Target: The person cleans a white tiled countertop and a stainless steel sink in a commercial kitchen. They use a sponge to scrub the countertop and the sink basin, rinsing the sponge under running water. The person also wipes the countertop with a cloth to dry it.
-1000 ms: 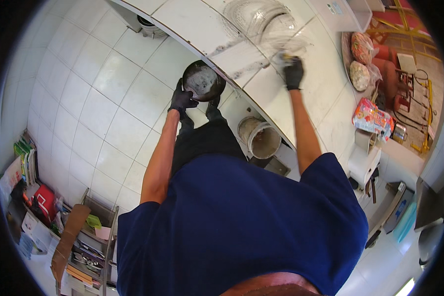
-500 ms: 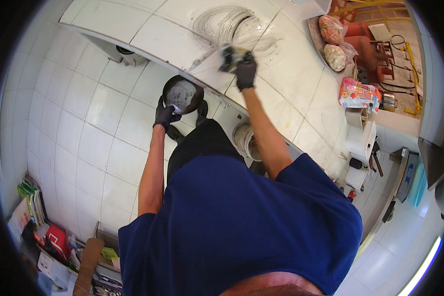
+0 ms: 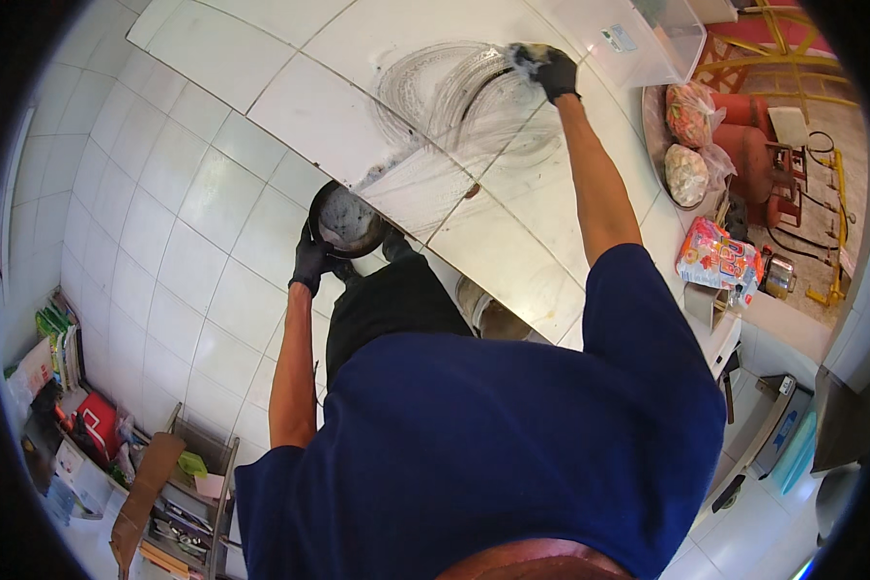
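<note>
In my black-gloved left hand (image 3: 311, 261) is the near rim of a round, dark pan (image 3: 350, 224), held just below the counter's edge. Its inside looks wet and greyish, and its far side sits close against that edge. My right hand (image 3: 557, 75), gloved in black too, is closed over a yellowish scrubbing sponge (image 3: 524, 58) pressed on the white tiled counter (image 3: 358, 106). Grey, soapy streaks (image 3: 445, 92) curve across the tiles left of the sponge. A small brown spot (image 3: 473, 191) lies nearer to me on the counter.
Beyond my right hand stands a clear plastic bin (image 3: 648, 43). Farther right are a round tray holding bagged food (image 3: 686, 174), a colourful packet (image 3: 715, 253) and red gas cylinders (image 3: 744, 150). A bucket (image 3: 498, 319) is under the counter; a cluttered shelf (image 3: 179, 522) stands lower left.
My right hand has swept the sponge away from the counter's near edge, farther out and to the right. The pan in my left hand has tilted and come closer under the edge.
</note>
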`<move>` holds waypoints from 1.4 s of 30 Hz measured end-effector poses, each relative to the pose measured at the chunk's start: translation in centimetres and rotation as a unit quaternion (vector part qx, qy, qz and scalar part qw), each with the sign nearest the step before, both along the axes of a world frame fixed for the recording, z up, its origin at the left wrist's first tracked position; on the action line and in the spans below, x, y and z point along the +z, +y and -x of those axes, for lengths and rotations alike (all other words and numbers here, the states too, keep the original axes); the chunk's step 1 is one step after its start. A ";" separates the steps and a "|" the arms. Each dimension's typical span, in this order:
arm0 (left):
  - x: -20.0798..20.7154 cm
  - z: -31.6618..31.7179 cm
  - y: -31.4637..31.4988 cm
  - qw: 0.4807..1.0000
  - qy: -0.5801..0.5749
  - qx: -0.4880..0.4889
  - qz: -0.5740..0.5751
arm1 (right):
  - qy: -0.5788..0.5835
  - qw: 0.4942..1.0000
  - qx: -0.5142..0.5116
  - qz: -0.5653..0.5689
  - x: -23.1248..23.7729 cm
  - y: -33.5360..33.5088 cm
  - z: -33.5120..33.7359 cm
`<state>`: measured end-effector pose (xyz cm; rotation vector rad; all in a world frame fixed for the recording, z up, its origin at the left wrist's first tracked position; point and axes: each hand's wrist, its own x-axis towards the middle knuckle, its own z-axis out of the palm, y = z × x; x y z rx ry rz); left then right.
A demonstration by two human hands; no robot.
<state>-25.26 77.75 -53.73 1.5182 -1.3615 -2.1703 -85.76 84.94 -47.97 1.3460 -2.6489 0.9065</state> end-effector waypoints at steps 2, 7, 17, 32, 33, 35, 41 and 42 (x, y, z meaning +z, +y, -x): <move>0.5 -0.2 0.1 0.999 -0.036 0.000 0.004 | 0.040 0.998 0.048 0.032 2.2 -3.5 -6.7; 0.4 1.1 0.3 1.000 -0.024 0.002 0.018 | 0.046 0.993 0.086 0.064 3.2 -2.2 -14.4; 4.5 1.4 -0.8 0.995 0.008 0.031 -0.098 | -0.021 0.986 0.159 0.050 4.4 -2.5 -38.8; 4.2 -0.3 -1.8 0.992 0.026 0.033 -0.117 | -0.331 0.921 -0.046 0.201 6.5 -1.7 -27.7; 4.1 0.3 -1.7 0.993 0.029 0.020 -0.116 | -0.152 0.977 -0.081 0.128 3.2 -1.6 -24.4; 3.3 -0.9 -1.9 0.993 0.019 0.037 -0.109 | -0.104 0.993 0.041 -0.041 7.2 -5.0 -29.3; 4.5 0.0 -1.8 0.994 0.003 0.070 -0.089 | 0.080 0.932 0.316 -0.160 10.6 -5.4 -45.6; 3.5 -0.1 -1.9 0.995 0.003 0.045 -0.084 | 0.071 0.959 0.264 -0.069 9.1 -4.5 -47.0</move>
